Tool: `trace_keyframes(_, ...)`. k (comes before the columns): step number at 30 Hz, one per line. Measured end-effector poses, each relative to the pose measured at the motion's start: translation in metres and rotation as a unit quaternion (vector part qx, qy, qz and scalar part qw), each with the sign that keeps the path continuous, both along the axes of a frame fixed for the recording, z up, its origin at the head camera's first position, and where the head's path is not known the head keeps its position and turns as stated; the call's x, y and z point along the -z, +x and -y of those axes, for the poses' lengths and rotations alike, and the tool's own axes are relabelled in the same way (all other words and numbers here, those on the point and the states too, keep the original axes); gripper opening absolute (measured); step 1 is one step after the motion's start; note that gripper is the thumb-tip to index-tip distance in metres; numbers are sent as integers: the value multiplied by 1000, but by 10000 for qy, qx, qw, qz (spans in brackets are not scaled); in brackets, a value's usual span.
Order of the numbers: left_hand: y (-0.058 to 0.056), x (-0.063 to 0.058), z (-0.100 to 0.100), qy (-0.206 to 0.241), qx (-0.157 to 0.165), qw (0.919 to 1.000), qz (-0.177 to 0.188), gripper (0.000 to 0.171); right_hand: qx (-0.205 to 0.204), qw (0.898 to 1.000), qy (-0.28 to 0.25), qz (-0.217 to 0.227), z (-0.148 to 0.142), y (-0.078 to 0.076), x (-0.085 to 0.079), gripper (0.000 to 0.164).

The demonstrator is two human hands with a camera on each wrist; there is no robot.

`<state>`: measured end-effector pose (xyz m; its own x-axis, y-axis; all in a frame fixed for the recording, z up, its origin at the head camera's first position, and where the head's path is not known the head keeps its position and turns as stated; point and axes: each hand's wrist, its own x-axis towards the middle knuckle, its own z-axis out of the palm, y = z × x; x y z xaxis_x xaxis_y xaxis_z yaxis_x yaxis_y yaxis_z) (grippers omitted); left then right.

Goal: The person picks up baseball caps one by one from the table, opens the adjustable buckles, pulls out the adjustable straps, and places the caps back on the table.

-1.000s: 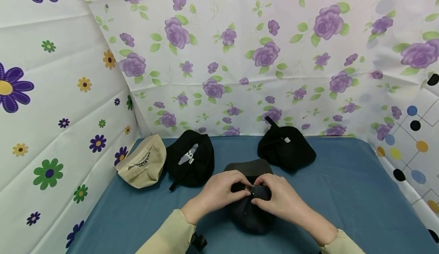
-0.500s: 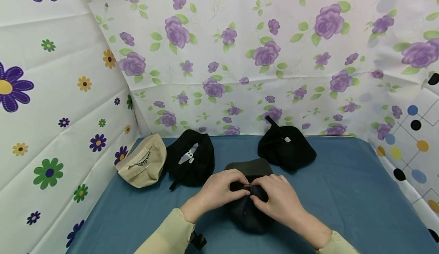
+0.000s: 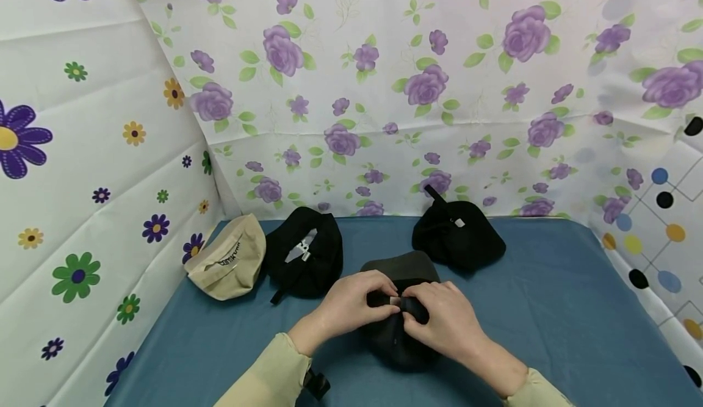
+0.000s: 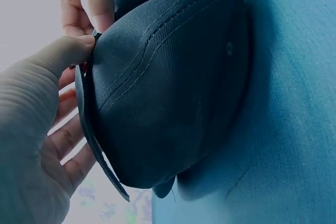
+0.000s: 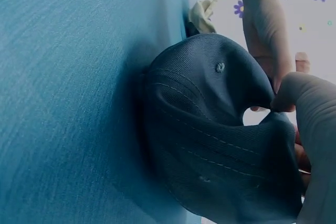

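One dark grey cap (image 3: 402, 349) sits near-middle on the worktop (image 3: 555, 315), its long axis running near to far, brim (image 3: 401, 265) far. The left hand (image 3: 350, 300) and right hand (image 3: 450, 314), equally close, pinch its strap (image 3: 415, 310) from opposite sides. Beyond: one beige cap (image 3: 235, 266) and one black cap (image 3: 328, 257) left, a second black cap (image 3: 461, 242) right.

1 dk cap (image 3: 403, 355), stitched seams (image 4: 143, 59), sm eyelets (image 5: 220, 67), on blue cloth (image 3: 555, 315), strap (image 3: 414, 309) pinched.

Beige cap (image 3: 246, 280), lower L of head view: dk lettering (image 3: 229, 255), too small/skewed to read for sure. White tag (image 3: 306, 257) in ctr-L blk cap (image 3: 329, 245), white label (image 3: 459, 223) on ctr-R blk cap (image 3: 472, 245): illegible.
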<state>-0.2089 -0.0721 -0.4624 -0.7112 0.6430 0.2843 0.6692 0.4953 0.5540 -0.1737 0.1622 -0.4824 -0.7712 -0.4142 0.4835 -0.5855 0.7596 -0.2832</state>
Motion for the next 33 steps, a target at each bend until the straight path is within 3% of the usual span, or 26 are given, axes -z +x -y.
trace_keyframes(7,0,3,2,204,11,9985,517,21,-94,9987,-327,368,-1,-1,2,25)
trace_keyframes(17,-1,9,-3,461,-1,9956,812,21,-101,9965,-545,620,-2,-2,3,26)
trace_keyframes(24,-2,13,-7,886,9,9881,1260,16,142,9904,-853,1075,-6,2,-1,24)
trace_keyframes(29,-2,14,-7,1092,-20,9816,1568,16,442,9780,-1086,1723,-10,0,-8,8)
trace_keyframes(33,-3,15,-8,1211,7,9786,1662,17,394,9531,-1507,2594,-13,-5,-15,4)
